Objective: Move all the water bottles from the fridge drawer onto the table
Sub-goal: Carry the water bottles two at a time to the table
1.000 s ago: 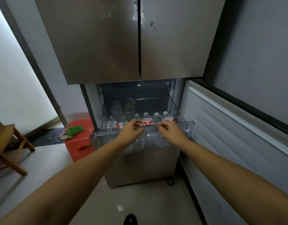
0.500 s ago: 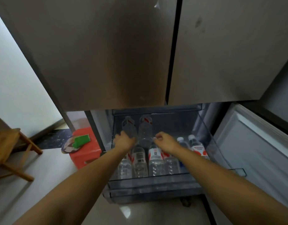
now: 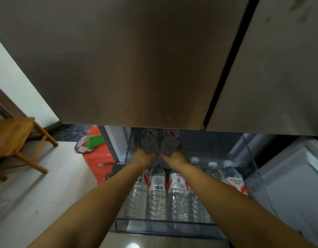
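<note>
The clear fridge drawer [image 3: 165,225] is pulled out below the steel fridge doors. Several water bottles with red-and-white labels stand in it, such as one [image 3: 156,187] at front centre and others [image 3: 233,178] at the right. My left hand [image 3: 143,157] grips the base of a tilted bottle [image 3: 149,141] at the back of the drawer. My right hand [image 3: 174,156] grips the base of a second tilted bottle [image 3: 169,142] beside it. Their tops are hidden under the fridge door edge.
Closed steel fridge doors [image 3: 136,59] overhang the drawer. The open lower door [image 3: 294,176] stands at the right. A red stool [image 3: 99,158] with a green object sits left of the fridge, and a wooden chair [image 3: 13,140] stands further left on the pale floor.
The view has moved closer and more downward over the drawer. Both hands went from the drawer's front rim to the back, where each now grips a bottle.
</note>
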Available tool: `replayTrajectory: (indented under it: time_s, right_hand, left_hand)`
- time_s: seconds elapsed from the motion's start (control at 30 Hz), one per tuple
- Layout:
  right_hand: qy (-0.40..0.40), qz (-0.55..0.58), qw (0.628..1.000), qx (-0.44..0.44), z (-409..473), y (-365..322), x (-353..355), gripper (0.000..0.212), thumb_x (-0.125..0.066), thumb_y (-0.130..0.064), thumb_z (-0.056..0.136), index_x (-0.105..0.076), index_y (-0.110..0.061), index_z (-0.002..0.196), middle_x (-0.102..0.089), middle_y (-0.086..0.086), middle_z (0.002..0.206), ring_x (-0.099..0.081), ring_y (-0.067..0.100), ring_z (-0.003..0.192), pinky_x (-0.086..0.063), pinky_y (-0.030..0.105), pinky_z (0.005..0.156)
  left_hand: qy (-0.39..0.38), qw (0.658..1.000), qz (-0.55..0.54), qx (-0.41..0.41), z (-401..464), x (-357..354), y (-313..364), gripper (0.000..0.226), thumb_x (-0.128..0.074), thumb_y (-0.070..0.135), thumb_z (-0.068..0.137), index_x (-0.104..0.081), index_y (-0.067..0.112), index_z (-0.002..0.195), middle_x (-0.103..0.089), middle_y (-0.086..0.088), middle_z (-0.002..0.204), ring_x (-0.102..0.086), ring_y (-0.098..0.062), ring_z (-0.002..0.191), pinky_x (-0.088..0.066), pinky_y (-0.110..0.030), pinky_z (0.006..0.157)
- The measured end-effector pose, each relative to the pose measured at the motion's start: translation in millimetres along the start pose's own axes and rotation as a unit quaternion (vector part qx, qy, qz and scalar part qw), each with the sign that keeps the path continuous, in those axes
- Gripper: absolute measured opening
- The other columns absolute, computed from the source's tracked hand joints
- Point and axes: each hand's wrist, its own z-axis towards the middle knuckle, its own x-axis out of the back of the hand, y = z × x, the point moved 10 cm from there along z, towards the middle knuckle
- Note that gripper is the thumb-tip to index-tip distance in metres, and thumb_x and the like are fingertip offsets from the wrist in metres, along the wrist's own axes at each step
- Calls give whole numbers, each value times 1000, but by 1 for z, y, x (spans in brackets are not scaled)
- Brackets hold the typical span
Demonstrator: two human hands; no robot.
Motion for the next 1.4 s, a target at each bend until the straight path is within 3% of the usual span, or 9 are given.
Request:
replayTrajectory:
  time_s: [0.07,0.33,0.5,0.63,0.8,0.93,1.13,1.23,1.4]
  right_hand:
    - [-8,43,999,-7,1,-1,1,52,-54,-43,91,-48,-14,134,-52,10,136,-50,31,124,-42,37,103]
    - [-111,261,953,-107,-42,42,19,29,-70,-19,85,-58,-9,110,-61,10,104,-59,21,81,-54,26,42]
    - [-163,181,966,-81,-74,81,33,32,-71,-17,83,-55,-17,112,-69,7,88,-68,17,68,-55,27,49]
    - [-174,104,977,-59,-90,104,39,61,-77,-14,76,-41,-35,122,-66,14,114,-68,33,102,-58,43,82]
    - [-199,-17,979,-40,-103,94,32,96,-75,-25,78,-12,-35,149,-48,10,136,-58,29,115,-58,36,82]
    - [-125,47,991,-30,-88,72,45,64,-60,-49,86,-40,-17,138,-54,9,131,-55,28,117,-48,43,99]
    - [46,72,995,-51,-55,75,44,74,-51,-56,88,-33,-9,143,-46,15,140,-53,30,118,-46,29,84]
    - [86,129,987,-43,-49,81,44,62,-59,-50,86,-48,-9,130,-60,11,122,-61,22,94,-50,29,76]
    - [6,273,961,-47,-50,89,44,55,-61,-45,87,-54,-6,125,-68,14,110,-68,28,95,-57,38,83]
  left_hand:
    - [3,999,-38,-5,-5,2,2,43,-63,16,88,-51,4,128,-56,-16,132,-54,-32,120,-45,-40,102]
    - [-45,992,-119,17,-45,-12,-3,49,-62,11,87,-46,6,133,-58,-15,127,-59,-31,112,-50,-32,91]
    - [-169,982,-86,11,-80,-47,-3,73,-64,16,87,-22,22,147,-59,-6,119,-63,-24,97,-55,-34,73]
    - [-253,962,93,-36,-104,-78,1,114,-70,16,83,25,24,146,-37,-6,145,-43,-29,130,-50,-38,95]
    - [-292,939,180,30,-98,-66,-9,106,-68,36,83,15,22,149,-33,-11,150,-47,-33,127,-48,-43,98]
    - [-211,965,154,15,-81,-63,13,97,-58,52,85,5,17,150,-33,-11,150,-48,-32,126,-47,-42,95]
    - [-54,990,99,81,-43,-64,4,90,-57,57,83,-17,8,147,-34,-16,148,-45,-35,129,-43,-42,103]
    - [-40,991,110,69,-34,-70,-2,82,-64,60,76,-38,14,138,-46,-12,138,-53,-30,120,-47,-41,101]
    - [-122,992,-13,35,-47,-72,14,42,-65,37,86,-56,9,115,-65,-7,110,-63,-18,88,-52,-29,76]
